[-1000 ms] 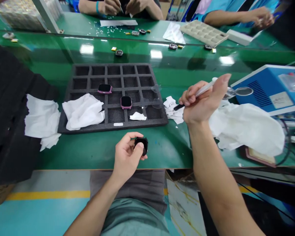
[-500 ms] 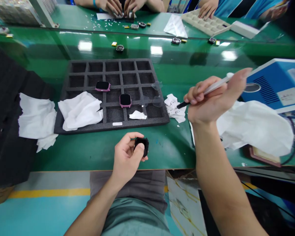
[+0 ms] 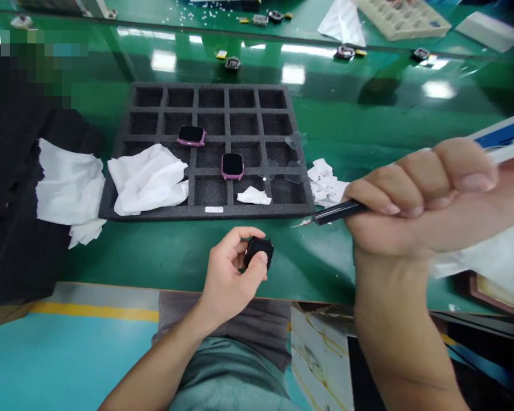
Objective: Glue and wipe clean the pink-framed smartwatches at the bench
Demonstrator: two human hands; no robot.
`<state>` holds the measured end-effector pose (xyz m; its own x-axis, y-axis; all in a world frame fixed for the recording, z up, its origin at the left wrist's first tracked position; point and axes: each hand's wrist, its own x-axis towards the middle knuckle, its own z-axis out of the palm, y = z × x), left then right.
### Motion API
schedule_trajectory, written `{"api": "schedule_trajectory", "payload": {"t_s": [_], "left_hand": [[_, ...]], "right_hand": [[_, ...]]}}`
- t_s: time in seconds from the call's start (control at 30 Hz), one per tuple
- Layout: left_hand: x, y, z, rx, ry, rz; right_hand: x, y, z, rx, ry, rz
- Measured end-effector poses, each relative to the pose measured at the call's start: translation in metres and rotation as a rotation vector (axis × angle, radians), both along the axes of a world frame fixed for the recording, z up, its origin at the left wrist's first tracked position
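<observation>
My left hand (image 3: 231, 268) pinches a small black watch body (image 3: 259, 251) between thumb and fingers, just over the near edge of the green table. My right hand (image 3: 420, 200) is raised close to the camera, fingers wrapped round a pen-like tool (image 3: 338, 211) with a black front and a fine tip pointing left. Behind my hands lies a black foam tray (image 3: 154, 212) of square cells. Two pink-rimmed watch bodies (image 3: 191, 135) (image 3: 232, 165) rest in its cells.
White cloths lie on the tray's left corner (image 3: 148, 180) and left of it (image 3: 66, 185). Crumpled paper (image 3: 325, 180) sits right of the tray, a blue machine's edge (image 3: 503, 128) at far right. Small parts (image 3: 232, 63) and a beige tray (image 3: 402, 20) lie across the table.
My right hand has come down and much closer to the camera with the tool, its tip now level with the tray's front edge. The view tilted down; my left hand kept its hold.
</observation>
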<state>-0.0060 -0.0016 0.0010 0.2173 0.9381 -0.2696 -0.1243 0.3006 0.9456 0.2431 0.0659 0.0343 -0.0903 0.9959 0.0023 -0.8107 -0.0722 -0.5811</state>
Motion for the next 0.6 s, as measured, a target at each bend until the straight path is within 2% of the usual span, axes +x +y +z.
{"api": "schedule_trajectory", "payload": {"t_s": [0.1,0.23,0.47,0.6], "left_hand": [[0.001,0.001,0.001,-0.004,0.011,-0.002],[0.0,0.002,0.002,-0.007,0.018,-0.002],[0.0,0.003,0.003,-0.019,0.024,-0.008],[0.001,0.002,0.004,-0.023,0.022,-0.008]], "right_hand": [[-0.018,0.003,0.0,0.212,-0.122,0.023],[-0.031,0.017,-0.007,0.426,-0.188,0.128],[-0.03,0.012,-0.015,0.325,-0.154,0.173],[-0.026,0.008,-0.02,0.224,-0.138,0.13]]}}
